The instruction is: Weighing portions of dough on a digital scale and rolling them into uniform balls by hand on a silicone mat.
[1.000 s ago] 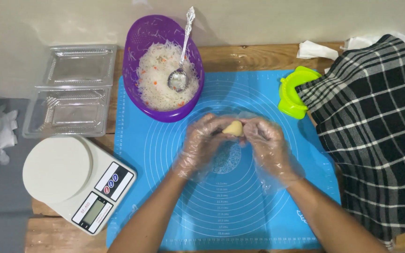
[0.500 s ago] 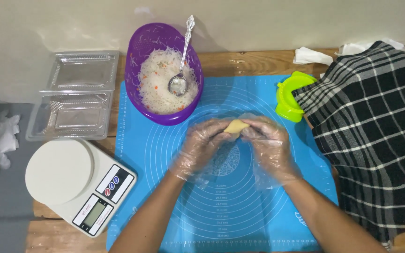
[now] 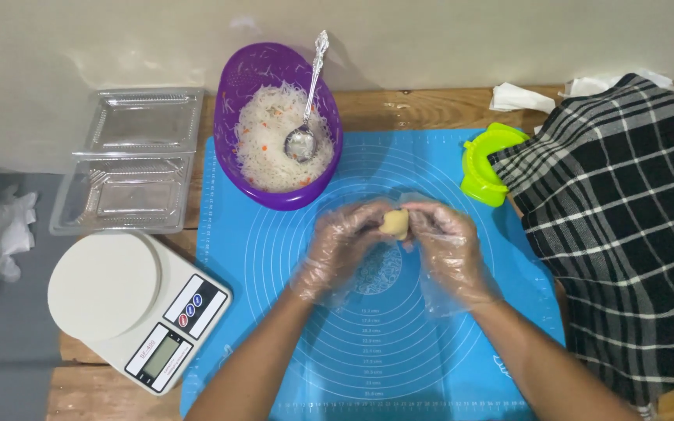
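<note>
Pale dough, a small lump (image 3: pixel 395 224), sits at the centre of the frame, pinched between the fingertips of the left hand (image 3: pixel 342 248) and right hand (image 3: pixel 452 251), both in clear plastic gloves and closed lightly round it above the blue silicone mat (image 3: pixel 399 366). Shaping it well likely calls for even, gentle pressure from both sides, kept low over the mat. A purple bowl (image 3: pixel 232 93) of white filling with a spoon (image 3: pixel 306 117) stands in the upper middle.

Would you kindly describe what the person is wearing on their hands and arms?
Both the left hand and the right hand wear thin, clear, loose plastic gloves that crinkle and end in baggy cuffs at the wrists. The forearms are bare, with no sleeves, watch or jewellery visible.
</note>
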